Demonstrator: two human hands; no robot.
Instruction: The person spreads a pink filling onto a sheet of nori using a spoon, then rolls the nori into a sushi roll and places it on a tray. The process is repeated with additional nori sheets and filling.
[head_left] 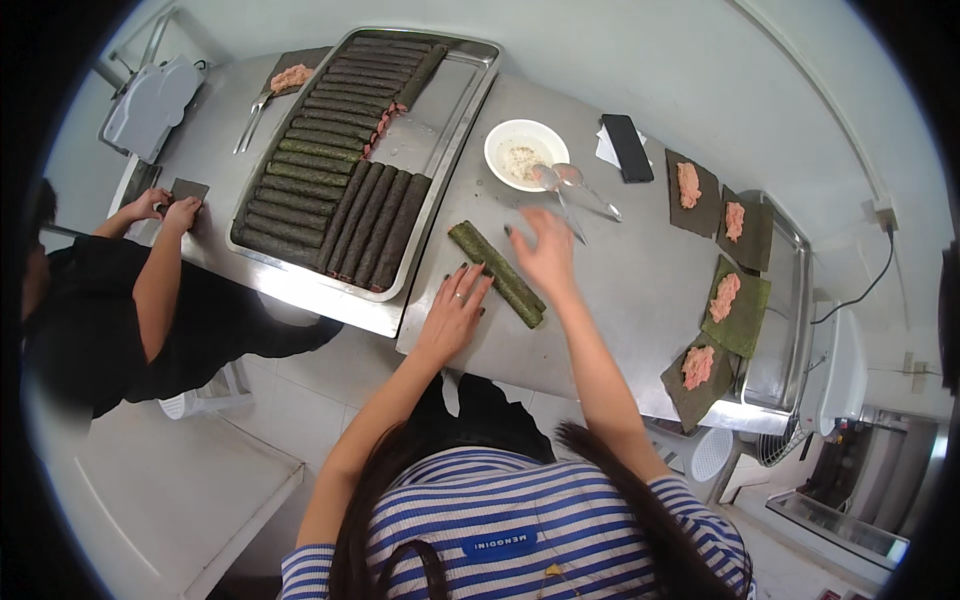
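Observation:
My left hand [455, 312] rests with fingers stretched apart on the lower left side of a green seaweed roll [512, 292], lying diagonally on the steel table [610, 320]. My right hand [543, 250], slightly blurred, is raised just right of the roll with its fingers apart and nothing visible in them. Above it, a white bowl [516, 147] holds a pale liquid with specks, and two metal spoons [590, 200] lie at its right edge. Four seaweed sheets [760, 300] bearing pink filling line the right side.
A large tray [447, 130] of dark rolls fills the left centre. Beyond it, a co-worker [150, 300] handles a dark sheet near a fork [250, 120], a filled sheet [300, 60] and a white appliance [150, 105]. A phone [628, 150] lies upper right; an empty tray [775, 375] sits behind the sheets.

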